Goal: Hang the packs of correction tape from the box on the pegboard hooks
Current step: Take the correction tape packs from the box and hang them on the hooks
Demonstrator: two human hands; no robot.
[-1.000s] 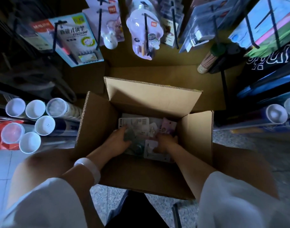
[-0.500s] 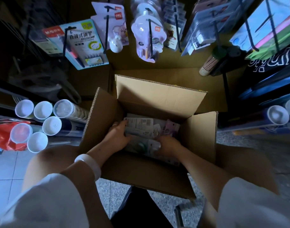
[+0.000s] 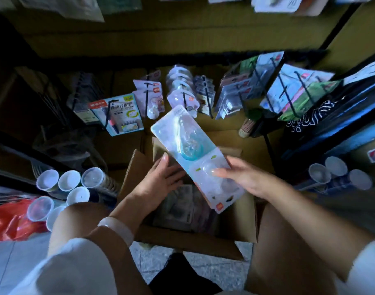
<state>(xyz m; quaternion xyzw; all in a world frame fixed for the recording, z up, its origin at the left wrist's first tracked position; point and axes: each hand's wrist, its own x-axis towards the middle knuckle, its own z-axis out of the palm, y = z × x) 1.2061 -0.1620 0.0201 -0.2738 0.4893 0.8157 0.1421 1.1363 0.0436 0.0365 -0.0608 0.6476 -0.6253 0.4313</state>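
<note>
A long blister pack of correction tape (image 3: pixel 195 154), pale blue with a clear bubble and a teal dispenser inside, is held slanted above the open cardboard box (image 3: pixel 244 228). My right hand (image 3: pixel 248 177) grips its lower right side. My left hand (image 3: pixel 159 179) touches its left edge with fingers spread under it. More packs (image 3: pixel 178 207) lie flat in the box bottom. Black pegboard hooks (image 3: pixel 206 99) carrying similar packs stick out just behind the box.
Hanging stationery packs (image 3: pixel 120 113) fill the hooks to the left and right (image 3: pixel 288 90). Rolled tubes with white caps (image 3: pixel 69 182) lie at the left, others (image 3: pixel 335 173) at the right. A red bag (image 3: pixel 7 220) sits low left. My knees flank the box.
Both hands were down inside the box among the packs; now they have lifted one pack out and up above the box. The camera view has tilted upward toward the hooks.
</note>
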